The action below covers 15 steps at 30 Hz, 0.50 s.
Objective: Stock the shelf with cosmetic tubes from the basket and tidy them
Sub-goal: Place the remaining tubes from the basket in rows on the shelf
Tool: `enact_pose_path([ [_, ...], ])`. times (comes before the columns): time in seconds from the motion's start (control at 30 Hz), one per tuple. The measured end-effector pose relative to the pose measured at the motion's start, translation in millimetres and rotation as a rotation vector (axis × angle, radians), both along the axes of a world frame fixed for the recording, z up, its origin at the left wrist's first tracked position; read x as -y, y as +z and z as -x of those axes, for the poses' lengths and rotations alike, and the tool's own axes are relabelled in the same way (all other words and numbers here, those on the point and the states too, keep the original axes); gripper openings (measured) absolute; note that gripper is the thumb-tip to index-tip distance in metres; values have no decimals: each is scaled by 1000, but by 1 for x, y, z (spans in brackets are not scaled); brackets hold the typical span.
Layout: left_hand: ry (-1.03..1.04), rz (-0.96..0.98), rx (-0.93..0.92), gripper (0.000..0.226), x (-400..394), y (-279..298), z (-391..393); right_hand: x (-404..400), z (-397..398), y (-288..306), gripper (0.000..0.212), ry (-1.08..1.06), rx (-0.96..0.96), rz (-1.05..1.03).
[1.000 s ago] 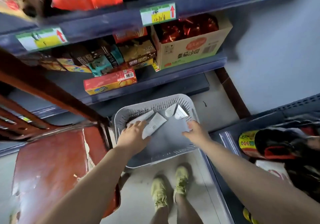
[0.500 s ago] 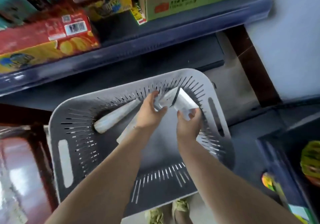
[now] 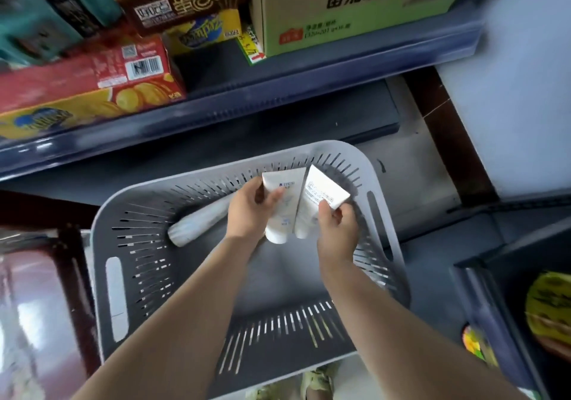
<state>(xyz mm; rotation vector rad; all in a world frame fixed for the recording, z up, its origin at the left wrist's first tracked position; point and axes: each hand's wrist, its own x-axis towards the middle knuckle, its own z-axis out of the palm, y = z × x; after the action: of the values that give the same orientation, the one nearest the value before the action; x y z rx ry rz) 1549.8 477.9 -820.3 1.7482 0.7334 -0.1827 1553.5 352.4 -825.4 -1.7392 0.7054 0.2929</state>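
I see both hands over the far right part of the grey basket [image 3: 383, 233]. My left hand [image 3: 247, 214] has its fingers curled around one white tube [image 3: 282, 211], and my right hand [image 3: 336, 229] pinches a second white tube [image 3: 321, 196] near its flat end. The two tubes are held side by side and touching, caps toward me and flat ends toward the shelf [image 3: 234, 112], so their long axis runs near to far.

A third tube [image 3: 197, 223] lies on the basket floor, to the left of my left hand and just beside it. Its long axis goes from near left to far right. I judge the left hand is the nearer one to this tube, but both hands are full now.

The shelf edge is beyond the basket, above the hands in the head view, with a red box [image 3: 92, 78] on it.
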Motion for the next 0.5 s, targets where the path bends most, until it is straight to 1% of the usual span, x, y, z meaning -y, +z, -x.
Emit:
enact_pose_path([
  [0.13, 65, 107, 83, 13, -11, 47, 8, -2, 5, 37, 7, 28, 12, -127],
  [0.2, 73, 143, 125, 12, -17, 71, 10, -5, 3, 59, 16, -8, -3, -217],
  [0.27, 65, 164, 174, 9, -22, 99, 13, -9, 0, 89, 23, -80, -53, -394],
  [0.33, 59, 173, 220, 12, -25, 132, 17, -15, -3, 125, 27, -161, -111, -548],
  [0.4, 93, 205, 257, 15, -26, 170, 23, -17, -2, 160, 30, -232, -201, -599],
  [0.47, 145, 238, 291, 13, -26, 210, 29, -14, 0, 199, 41, -272, -267, -652],
  [0.5, 157, 252, 297, 12, -25, 231, 32, -11, 2, 222, 45, -270, -266, -690],
])
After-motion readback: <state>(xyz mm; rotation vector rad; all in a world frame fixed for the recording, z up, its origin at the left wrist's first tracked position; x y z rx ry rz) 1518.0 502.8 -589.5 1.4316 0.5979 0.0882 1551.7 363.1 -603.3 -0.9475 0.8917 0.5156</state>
